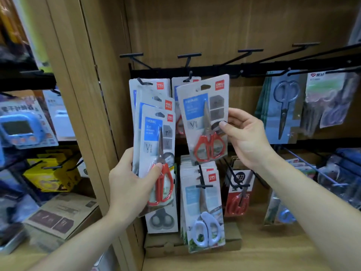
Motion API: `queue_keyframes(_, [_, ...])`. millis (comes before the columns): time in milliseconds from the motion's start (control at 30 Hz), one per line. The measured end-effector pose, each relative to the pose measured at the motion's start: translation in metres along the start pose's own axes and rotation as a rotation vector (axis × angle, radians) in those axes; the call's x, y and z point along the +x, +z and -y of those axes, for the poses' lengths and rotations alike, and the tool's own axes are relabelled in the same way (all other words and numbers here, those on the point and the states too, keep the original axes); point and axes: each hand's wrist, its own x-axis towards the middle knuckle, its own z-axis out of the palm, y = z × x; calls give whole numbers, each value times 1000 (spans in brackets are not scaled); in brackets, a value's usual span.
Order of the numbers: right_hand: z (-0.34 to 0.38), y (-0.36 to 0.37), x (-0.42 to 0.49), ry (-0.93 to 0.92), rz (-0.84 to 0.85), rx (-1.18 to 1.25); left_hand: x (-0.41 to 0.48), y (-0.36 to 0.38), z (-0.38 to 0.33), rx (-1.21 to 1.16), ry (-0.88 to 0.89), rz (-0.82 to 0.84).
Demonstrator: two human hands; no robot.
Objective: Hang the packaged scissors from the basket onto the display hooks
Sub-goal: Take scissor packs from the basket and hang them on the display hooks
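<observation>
My right hand (245, 136) pinches one pack of red-handled scissors (205, 118) by its right edge, tilted, with its hang hole just below and right of the second display hook (189, 76). My left hand (132, 182) grips a fanned stack of similar red-handled scissor packs (156, 145), thumb on the front one. The stack covers packs hanging on the leftmost hook (143, 82). The basket is out of view.
A black rail (224, 70) carries several hooks. Grey-handled scissors (284, 106) hang at the right. Below hang white-handled scissors (204, 210), black-handled scissors (161, 220) and a red pack (238, 192). A wooden upright (84, 98) separates the left shelves with blue timers (18, 128).
</observation>
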Motion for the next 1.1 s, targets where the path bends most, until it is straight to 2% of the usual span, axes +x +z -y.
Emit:
queue_keyframes(167, [17,16,0,-103,-20,-131,-2,2,-5,27,24,-30])
queue_keyframes(433, [21,27,3,-101,-94,-261,-5,-1,-4,44,66,-64])
queue_keyframes(733, [-8,34,29,-53,-216,-549,-7,7,6,23,-6,-53])
queue_keyframes(800, [-15,36,29,-165,-303,-684,-8,8,8,23,-9,-47])
queue_keyframes(867, [-24,39,25,-418,-319,-875,-8,9,11,36,-5,-54])
queue_keyframes(967, [-34,40,32,-775,-146,-1231,-8,11,12,32,10,-75])
queue_keyframes(1033, [-36,41,41,-820,-13,-1431,-8,12,12,17,26,-92])
queue_keyframes(1100, [-35,41,52,-759,68,-1571,-8,12,12,8,26,-102])
